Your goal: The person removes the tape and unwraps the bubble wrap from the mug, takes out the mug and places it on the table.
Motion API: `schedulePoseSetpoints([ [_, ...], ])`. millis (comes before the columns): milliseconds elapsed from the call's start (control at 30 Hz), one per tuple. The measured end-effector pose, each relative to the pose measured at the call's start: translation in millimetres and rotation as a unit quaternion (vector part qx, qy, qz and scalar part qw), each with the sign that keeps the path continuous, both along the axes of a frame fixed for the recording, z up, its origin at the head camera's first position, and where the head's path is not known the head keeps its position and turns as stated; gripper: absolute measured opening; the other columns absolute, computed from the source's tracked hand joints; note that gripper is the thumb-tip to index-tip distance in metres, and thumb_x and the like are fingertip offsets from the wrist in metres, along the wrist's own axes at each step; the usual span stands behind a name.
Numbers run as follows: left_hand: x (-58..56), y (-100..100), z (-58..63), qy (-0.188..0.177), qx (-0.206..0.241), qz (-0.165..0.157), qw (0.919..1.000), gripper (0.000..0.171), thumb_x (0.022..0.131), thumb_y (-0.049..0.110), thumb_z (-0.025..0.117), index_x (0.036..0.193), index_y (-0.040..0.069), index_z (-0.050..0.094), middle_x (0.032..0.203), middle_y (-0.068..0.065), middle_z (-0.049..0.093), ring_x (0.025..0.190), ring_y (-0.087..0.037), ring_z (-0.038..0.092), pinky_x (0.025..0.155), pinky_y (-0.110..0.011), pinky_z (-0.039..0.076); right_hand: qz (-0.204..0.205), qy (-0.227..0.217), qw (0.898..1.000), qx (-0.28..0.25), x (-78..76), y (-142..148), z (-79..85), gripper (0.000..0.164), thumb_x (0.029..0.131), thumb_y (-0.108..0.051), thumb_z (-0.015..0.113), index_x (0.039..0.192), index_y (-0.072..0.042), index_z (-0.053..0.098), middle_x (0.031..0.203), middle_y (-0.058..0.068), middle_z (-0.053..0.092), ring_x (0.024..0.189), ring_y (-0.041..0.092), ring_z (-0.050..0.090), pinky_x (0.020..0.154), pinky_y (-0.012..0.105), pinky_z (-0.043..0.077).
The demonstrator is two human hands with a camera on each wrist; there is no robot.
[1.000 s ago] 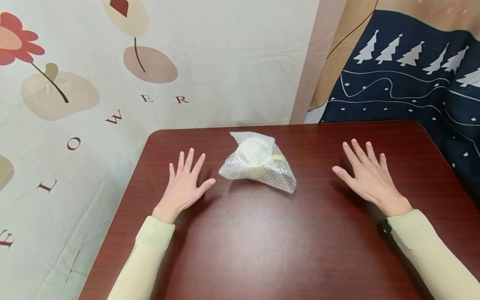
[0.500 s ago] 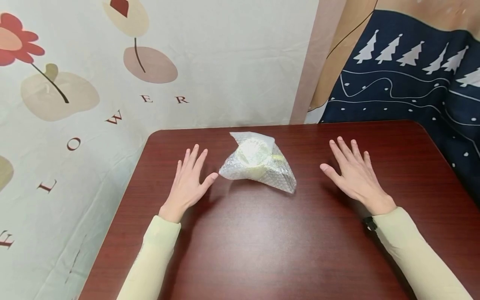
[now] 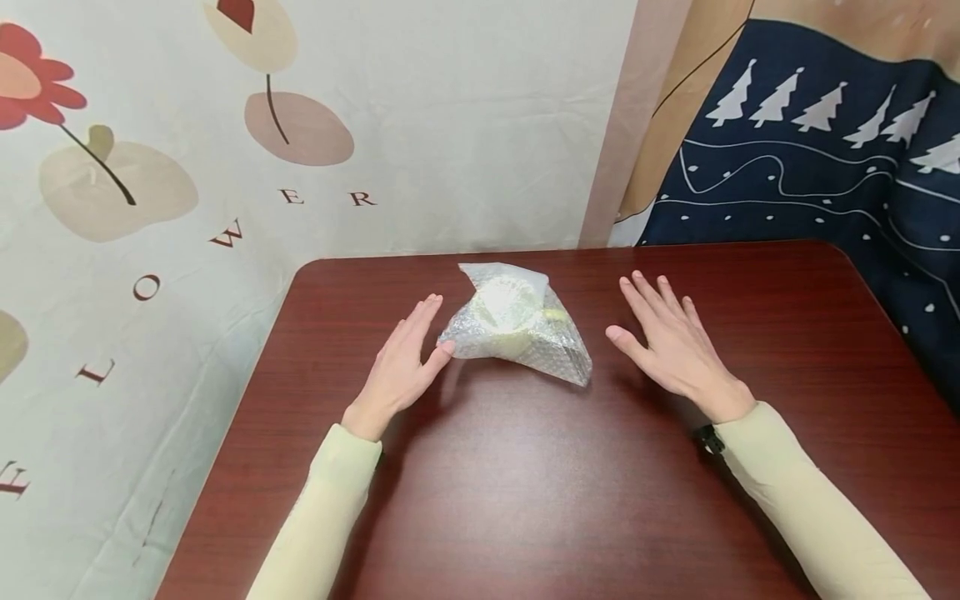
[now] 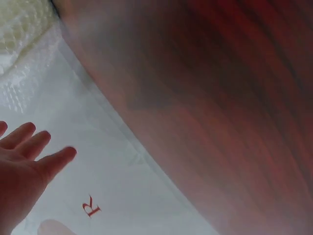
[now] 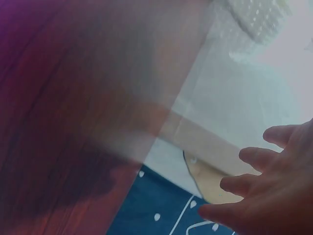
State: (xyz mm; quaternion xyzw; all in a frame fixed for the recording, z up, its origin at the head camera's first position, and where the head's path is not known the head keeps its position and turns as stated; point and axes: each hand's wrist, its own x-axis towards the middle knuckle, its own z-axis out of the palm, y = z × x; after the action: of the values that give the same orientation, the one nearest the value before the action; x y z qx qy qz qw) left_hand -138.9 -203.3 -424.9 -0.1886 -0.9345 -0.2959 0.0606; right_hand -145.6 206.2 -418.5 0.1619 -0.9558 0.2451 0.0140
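Note:
A bubble-wrap package (image 3: 517,325) with something round and pale yellow-green inside lies near the far edge of the table. My left hand (image 3: 401,367) is just to its left, fingers straight, the thumb tip overlapping the package's left corner in the head view. To the right, a gap away from the package, my right hand (image 3: 671,350) hovers palm down with spread, straight fingers. In the left wrist view the bubble wrap (image 4: 29,49) shows beyond my left fingers (image 4: 58,159). The right wrist view catches the bubble wrap (image 5: 259,19) at its top, above my right fingers (image 5: 259,159).
The dark red wooden table (image 3: 525,500) has rounded far corners. Behind it hangs a white cloth (image 3: 450,125) printed with flowers and letters. A navy cloth (image 3: 810,175) with white trees hangs at the right. A dark band (image 3: 708,439) sits at the right cuff.
Both hands have moved inward toward the package, the left hand rightward and the right hand leftward. The left fingers have drawn closer together. The package stays where it was.

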Motion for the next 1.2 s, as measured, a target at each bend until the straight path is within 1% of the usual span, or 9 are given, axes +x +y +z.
schedulePoseSetpoints([
  [133, 0.0, 7, -1.1, -0.027, 0.041, -0.004, 0.9988, 0.075, 0.104, 0.063, 0.044, 0.166, 0.024, 0.027, 0.169, 0.005, 0.03, 0.154, -0.019, 0.031, 0.121, -0.05, 0.029, 0.017, 0.007, 1.0, 0.013, 0.2, -9, -2.8, 0.082, 0.102, -0.063, 0.046, 0.167, -0.019, 0.023, 0.173, 0.009, 0.016, 0.158, 0.04, 0.007, 0.119, 0.071, 0.01],
  [267, -1.4, 13, -2.1, -0.033, 0.08, -0.006, 0.9962, 0.071, 0.104, 0.059, 0.047, 0.165, 0.028, 0.03, 0.167, 0.009, 0.033, 0.152, -0.018, 0.034, 0.12, -0.049, 0.031, 0.032, 0.01, 0.999, 0.013, 0.7, -19, -4.0, 0.081, 0.103, -0.063, 0.047, 0.167, -0.019, 0.023, 0.172, 0.008, 0.018, 0.158, 0.039, 0.011, 0.12, 0.069, 0.013],
  [367, -2.9, 18, -3.1, -0.032, 0.115, -0.005, 0.9929, 0.067, 0.104, 0.055, 0.05, 0.163, 0.027, 0.034, 0.164, 0.006, 0.039, 0.148, -0.018, 0.039, 0.114, -0.049, 0.04, 0.043, 0.006, 0.999, 0.006, 1.1, -27, -3.6, 0.081, 0.103, -0.062, 0.047, 0.167, -0.018, 0.024, 0.172, 0.008, 0.02, 0.157, 0.038, 0.016, 0.12, 0.066, 0.018],
  [467, -4.7, 22, -3.5, -0.035, 0.152, -0.005, 0.9877, 0.063, 0.105, 0.05, 0.053, 0.162, 0.025, 0.038, 0.16, 0.002, 0.046, 0.143, -0.019, 0.048, 0.105, -0.05, 0.049, 0.054, -0.001, 0.999, -0.004, 1.5, -34, -3.1, 0.081, 0.103, -0.062, 0.048, 0.166, -0.017, 0.024, 0.171, 0.009, 0.023, 0.155, 0.038, 0.023, 0.12, 0.062, 0.024],
  [533, -5.1, 25, -3.2, -0.036, 0.167, -0.003, 0.9853, 0.061, 0.105, 0.047, 0.054, 0.16, 0.025, 0.041, 0.157, -0.001, 0.051, 0.139, -0.02, 0.053, 0.1, -0.051, 0.052, 0.062, -0.009, 0.998, -0.01, 1.7, -38, -3.0, 0.083, 0.102, -0.063, 0.049, 0.167, -0.017, 0.023, 0.17, 0.009, 0.025, 0.154, 0.037, 0.027, 0.119, 0.061, 0.028],
  [700, -4.0, 31, -2.1, -0.029, 0.158, 0.005, 0.9871, 0.057, 0.105, 0.044, 0.054, 0.158, 0.026, 0.046, 0.154, 0.0, 0.053, 0.134, -0.024, 0.057, 0.102, -0.052, 0.05, 0.069, -0.034, 0.997, -0.034, 3.5, -48, -4.1, 0.09, 0.097, -0.071, 0.053, 0.167, -0.02, 0.024, 0.169, 0.003, 0.029, 0.151, 0.028, 0.036, 0.112, 0.059, 0.04],
  [800, -3.3, 33, -2.4, -0.022, 0.151, 0.007, 0.9883, 0.055, 0.105, 0.041, 0.056, 0.157, 0.025, 0.048, 0.154, 0.002, 0.053, 0.127, -0.026, 0.06, 0.101, -0.051, 0.049, 0.074, -0.035, 0.995, -0.051, 4.5, -54, -4.9, 0.092, 0.096, -0.07, 0.057, 0.166, -0.02, 0.026, 0.168, 0.003, 0.032, 0.149, 0.026, 0.039, 0.111, 0.058, 0.042],
  [967, -1.9, 35, -4.1, -0.013, 0.152, 0.015, 0.9882, 0.05, 0.104, 0.038, 0.059, 0.152, 0.027, 0.054, 0.148, 0.002, 0.059, 0.116, -0.025, 0.065, 0.097, -0.049, 0.051, 0.095, -0.016, 0.992, -0.086, 4.3, -59, -6.1, 0.086, 0.097, -0.056, 0.067, 0.164, -0.017, 0.03, 0.164, 0.007, 0.037, 0.148, 0.027, 0.04, 0.115, 0.053, 0.039],
  [1200, 0.3, 41, -5.5, -0.005, 0.162, 0.015, 0.9867, 0.046, 0.103, 0.038, 0.063, 0.148, 0.029, 0.058, 0.14, 0.0, 0.065, 0.12, -0.021, 0.065, 0.1, -0.046, 0.051, 0.098, -0.003, 0.989, -0.114, 2.5, -60, -5.3, 0.074, 0.099, -0.036, 0.071, 0.161, -0.012, 0.038, 0.159, 0.013, 0.045, 0.144, 0.03, 0.045, 0.114, 0.053, 0.04],
])
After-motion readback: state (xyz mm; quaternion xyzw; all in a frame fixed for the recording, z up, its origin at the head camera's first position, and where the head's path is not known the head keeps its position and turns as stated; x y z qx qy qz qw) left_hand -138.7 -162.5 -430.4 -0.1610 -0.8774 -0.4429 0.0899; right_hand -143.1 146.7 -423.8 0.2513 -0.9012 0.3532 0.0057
